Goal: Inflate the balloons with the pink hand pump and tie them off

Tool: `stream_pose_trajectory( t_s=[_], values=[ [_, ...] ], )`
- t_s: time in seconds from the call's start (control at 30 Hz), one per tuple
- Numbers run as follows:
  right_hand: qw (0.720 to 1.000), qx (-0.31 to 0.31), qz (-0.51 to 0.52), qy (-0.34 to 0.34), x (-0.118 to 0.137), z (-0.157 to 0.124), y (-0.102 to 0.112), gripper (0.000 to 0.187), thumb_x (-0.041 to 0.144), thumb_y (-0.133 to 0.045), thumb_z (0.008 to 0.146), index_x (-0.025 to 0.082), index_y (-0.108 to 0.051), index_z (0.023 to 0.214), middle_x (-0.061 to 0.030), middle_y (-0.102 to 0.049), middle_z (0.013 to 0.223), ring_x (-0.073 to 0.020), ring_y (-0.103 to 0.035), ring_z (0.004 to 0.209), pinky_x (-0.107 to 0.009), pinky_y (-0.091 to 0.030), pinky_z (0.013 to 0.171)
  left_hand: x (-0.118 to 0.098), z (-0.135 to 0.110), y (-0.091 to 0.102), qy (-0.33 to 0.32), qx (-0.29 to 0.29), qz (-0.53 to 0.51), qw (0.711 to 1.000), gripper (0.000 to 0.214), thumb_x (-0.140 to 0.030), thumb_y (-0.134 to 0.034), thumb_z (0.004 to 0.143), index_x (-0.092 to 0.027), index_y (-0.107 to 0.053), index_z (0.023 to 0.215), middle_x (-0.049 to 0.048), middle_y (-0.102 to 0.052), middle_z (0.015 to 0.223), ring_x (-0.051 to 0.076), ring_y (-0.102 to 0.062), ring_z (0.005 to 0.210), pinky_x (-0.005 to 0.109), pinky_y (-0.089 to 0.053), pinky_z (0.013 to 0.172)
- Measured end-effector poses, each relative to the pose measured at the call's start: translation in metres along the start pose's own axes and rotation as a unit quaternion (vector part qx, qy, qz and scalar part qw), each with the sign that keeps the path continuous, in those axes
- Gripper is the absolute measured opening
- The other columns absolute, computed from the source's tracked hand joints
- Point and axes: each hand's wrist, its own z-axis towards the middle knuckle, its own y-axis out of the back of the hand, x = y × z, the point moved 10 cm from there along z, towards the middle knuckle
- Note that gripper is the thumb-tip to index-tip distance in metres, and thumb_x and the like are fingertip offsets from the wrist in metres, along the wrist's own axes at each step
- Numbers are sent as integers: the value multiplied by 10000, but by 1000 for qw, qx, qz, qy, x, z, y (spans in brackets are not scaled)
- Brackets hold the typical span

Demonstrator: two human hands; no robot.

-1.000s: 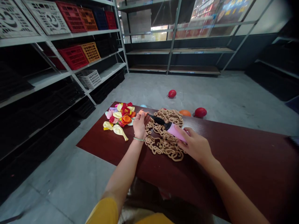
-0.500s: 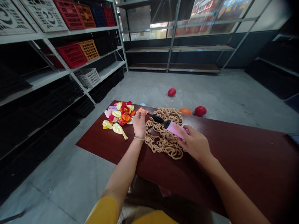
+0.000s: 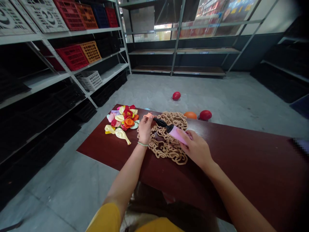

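Observation:
My left hand (image 3: 145,129) pinches a limp orange balloon (image 3: 148,115) at the black tip of a hand pump. That balloon pump (image 3: 177,133) has a pink barrel, and my right hand (image 3: 196,148) is wrapped round it. The pump slants down to the right, above a heap of tan rope (image 3: 169,151) with a chain-like, looped look. Left of my left hand lies a pile of uninflated balloons (image 3: 126,116) in red, yellow, pink and orange. A pale yellow balloon (image 3: 122,134) lies flat at the pile's near side.
The dark red-brown table (image 3: 231,161) runs to the right. Beyond it on the floor are two red balloons (image 3: 176,95) and an orange inflated balloon (image 3: 190,115). Shelving with plastic crates (image 3: 72,57) lines the left, and metal racks (image 3: 198,51) stand at the back.
Both hands stay at the balloon and pump with hardly any movement. The whole view has shifted slightly, so everything appears a little further left.

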Motion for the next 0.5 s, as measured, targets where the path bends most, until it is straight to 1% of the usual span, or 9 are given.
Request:
stream_pose_trajectory(
  t_s=[0.07,0.13,0.2,0.3,0.4,0.5],
  values=[
    [1000,0,13,-5,1,0,0,541,290,-537,915,296,-456,1449,-102,-588,1178,-233,-609,906,-344,-511,773,4,-2,-4,34,9,-42,999,249,-379,-726,805,-185,-672,952,45,-713,941,149,-675,855,284,-516,813],
    [999,13,28,-13,3,0,-1,551,299,-531,916,294,-442,1459,-110,-577,1207,-239,-615,909,-352,-517,768,2,-5,-8,40,20,-71,996,250,-383,-717,818,-180,-674,957,44,-699,930,138,-666,843,259,-511,787],
    [998,29,47,-17,6,0,-3,561,311,-526,917,290,-426,1469,-119,-567,1230,-250,-621,931,-360,-522,771,-2,-7,-14,35,35,-97,994,268,-390,-698,836,-183,-675,1005,43,-680,909,139,-658,854,264,-511,808],
    [996,36,78,-24,9,0,-4,564,311,-518,917,295,-416,1472,-118,-573,1217,-256,-629,949,-362,-528,772,-8,-10,-22,33,45,-130,990,296,-415,-655,869,-199,-659,1071,45,-653,899,149,-646,877,303,-510,868],
    [992,41,110,-34,12,0,-4,588,314,-525,905,302,-396,1478,-108,-587,1216,-255,-640,945,-356,-535,751,-11,-12,-31,38,50,-164,985,275,-459,-594,901,-198,-632,980,45,-631,889,157,-641,866,342,-515,884],
    [988,56,136,-56,13,-1,-4,646,337,-537,883,315,-347,1500,-96,-604,1235,-264,-653,953,-356,-545,719,-19,-14,-42,14,60,-168,984,292,-478,-564,914,-197,-546,834,32,-599,826,152,-633,813,353,-521,859]
  ],
)
